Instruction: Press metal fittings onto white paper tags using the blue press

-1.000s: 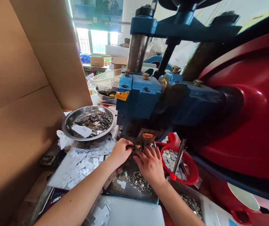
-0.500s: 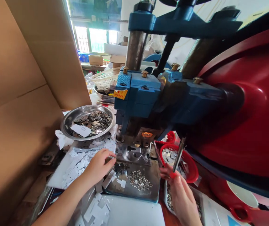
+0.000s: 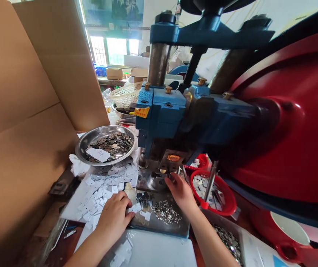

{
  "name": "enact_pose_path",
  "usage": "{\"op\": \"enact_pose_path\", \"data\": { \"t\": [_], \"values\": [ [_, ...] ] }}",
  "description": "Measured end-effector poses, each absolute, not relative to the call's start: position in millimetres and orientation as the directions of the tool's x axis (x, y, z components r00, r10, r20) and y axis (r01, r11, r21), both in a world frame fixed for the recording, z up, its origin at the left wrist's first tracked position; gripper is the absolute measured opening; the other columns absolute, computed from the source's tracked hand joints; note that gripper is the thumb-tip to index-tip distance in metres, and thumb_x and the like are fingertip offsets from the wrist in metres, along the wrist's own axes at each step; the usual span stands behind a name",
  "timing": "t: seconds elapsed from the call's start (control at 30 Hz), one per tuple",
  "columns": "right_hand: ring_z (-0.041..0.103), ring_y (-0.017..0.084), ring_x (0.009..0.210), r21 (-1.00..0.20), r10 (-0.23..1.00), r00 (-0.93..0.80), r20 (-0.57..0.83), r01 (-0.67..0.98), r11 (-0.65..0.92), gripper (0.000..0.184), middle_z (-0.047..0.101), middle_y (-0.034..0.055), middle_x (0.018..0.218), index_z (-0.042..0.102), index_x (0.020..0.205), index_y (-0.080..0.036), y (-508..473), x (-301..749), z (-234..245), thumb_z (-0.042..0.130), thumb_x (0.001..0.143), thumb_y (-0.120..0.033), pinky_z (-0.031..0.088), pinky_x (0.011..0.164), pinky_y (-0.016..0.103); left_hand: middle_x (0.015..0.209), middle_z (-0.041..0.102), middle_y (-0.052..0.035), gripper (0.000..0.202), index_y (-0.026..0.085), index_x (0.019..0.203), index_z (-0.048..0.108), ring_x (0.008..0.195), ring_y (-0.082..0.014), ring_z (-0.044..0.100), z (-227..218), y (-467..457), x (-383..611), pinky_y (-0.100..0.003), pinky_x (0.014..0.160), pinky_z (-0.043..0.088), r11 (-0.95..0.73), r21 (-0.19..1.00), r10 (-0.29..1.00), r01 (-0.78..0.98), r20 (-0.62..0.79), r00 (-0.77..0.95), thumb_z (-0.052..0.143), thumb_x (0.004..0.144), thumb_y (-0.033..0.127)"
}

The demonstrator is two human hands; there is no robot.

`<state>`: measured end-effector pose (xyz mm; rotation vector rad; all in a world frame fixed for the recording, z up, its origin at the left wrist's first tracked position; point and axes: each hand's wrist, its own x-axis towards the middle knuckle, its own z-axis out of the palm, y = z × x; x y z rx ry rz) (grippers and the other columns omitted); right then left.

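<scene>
My left hand (image 3: 115,216) is closed at the left edge of the dark metal plate, thumb and fingers on a small flat white metal piece (image 3: 135,208). A similar piece (image 3: 145,215) lies just right of it. My right hand (image 3: 181,191) reaches into the blue press (image 3: 161,122), its fingertips bunched at the steel die (image 3: 152,181). Whatever those fingertips hold is hidden. Right of that wrist stands the press lever (image 3: 211,181) with a red knob, untouched. Small shiny metal parts (image 3: 166,212) lie heaped on the dark plate (image 3: 172,230), beside several small black pieces (image 3: 143,198).
A steel bowl (image 3: 79,152) of dark metal pieces stands at left, behind scattered white plates (image 3: 96,198). Red baskets (image 3: 231,207) and a tray of shiny parts (image 3: 228,241) are at right. A large red wheel (image 3: 292,122) fills the right side; cardboard (image 3: 22,122) walls the left.
My right hand has let go of the lever and moved left to the die. My left hand has drawn back from the die's edge to the flat white piece.
</scene>
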<state>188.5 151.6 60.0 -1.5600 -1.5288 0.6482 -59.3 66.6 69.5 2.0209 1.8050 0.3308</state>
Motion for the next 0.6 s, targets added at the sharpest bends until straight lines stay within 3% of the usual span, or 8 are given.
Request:
{"op": "enact_pose_path", "data": {
  "t": [0.07,0.2,0.33,0.43,0.5,0.6],
  "values": [
    [0.061,0.021,0.068,-0.802,0.977,0.111,0.18,0.592,0.08,0.029,0.067,0.0032,0.074,0.064,0.077,-0.021,160,182,65,0.058,0.072,-0.049,0.046,0.063,0.032,0.095,0.057,-0.0032,0.006,0.021,0.081,0.062,0.092,-0.022,0.053,71,66,-59,-0.032,0.082,0.037,-0.077,0.463,0.985,0.883,-0.1,0.139,0.064,0.075,0.023],
    [0.054,0.016,0.055,-0.888,0.954,0.248,0.166,0.459,0.035,0.034,0.059,-0.0003,0.059,0.06,0.071,-0.02,150,202,65,0.056,0.074,-0.054,0.041,0.052,0.027,0.086,0.061,-0.0016,0.002,0.021,0.079,0.06,0.085,-0.0209,0.055,75,66,-59,-0.031,0.076,0.038,-0.072,0.499,0.983,0.864,-0.113,0.148,0.061,0.078,0.02],
    [0.055,0.016,0.055,-0.943,0.869,0.471,0.154,0.332,-0.013,0.04,0.063,0.0015,0.066,0.061,0.088,-0.017,118,247,59,0.056,0.075,-0.055,0.042,0.051,0.027,0.082,0.064,0.0002,0.005,0.023,0.081,0.062,0.079,-0.0191,0.058,73,70,-60,-0.029,0.071,0.039,-0.057,0.552,0.977,0.832,-0.141,0.161,0.058,0.08,0.019],
    [0.06,0.019,0.061,-0.917,0.816,0.56,0.145,0.386,-0.102,0.042,0.067,0.0038,0.076,0.059,0.102,-0.017,95,257,54,0.059,0.074,-0.049,0.046,0.055,0.029,0.093,0.066,-0.0017,0.019,0.026,0.098,0.063,0.086,-0.0199,0.059,70,74,-60,-0.031,0.076,0.043,-0.094,0.628,0.982,0.773,-0.067,0.174,0.051,0.084,0.021],
    [0.063,0.022,0.07,-0.838,0.888,0.398,0.229,0.545,-0.028,0.031,0.068,0.0048,0.08,0.062,0.094,-0.019,88,245,52,0.056,0.077,-0.044,0.048,0.063,0.032,0.102,0.064,-0.0034,0.025,0.026,0.106,0.063,0.093,-0.0207,0.059,69,76,-59,-0.033,0.083,0.044,-0.125,0.691,0.986,0.712,0.008,0.166,0.046,0.087,0.023],
    [0.063,0.021,0.078,-0.597,0.943,-0.117,0.312,0.748,0.291,0.021,0.068,0.0033,0.08,0.066,0.078,-0.024,88,211,51,0.048,0.085,-0.033,0.047,0.074,0.033,0.105,0.064,-0.0042,0.025,0.023,0.103,0.064,0.099,-0.0212,0.057,69,77,-55,-0.034,0.089,0.043,-0.092,0.807,0.993,0.583,0.031,0.114,0.044,0.089,0.028]
  ]
}}
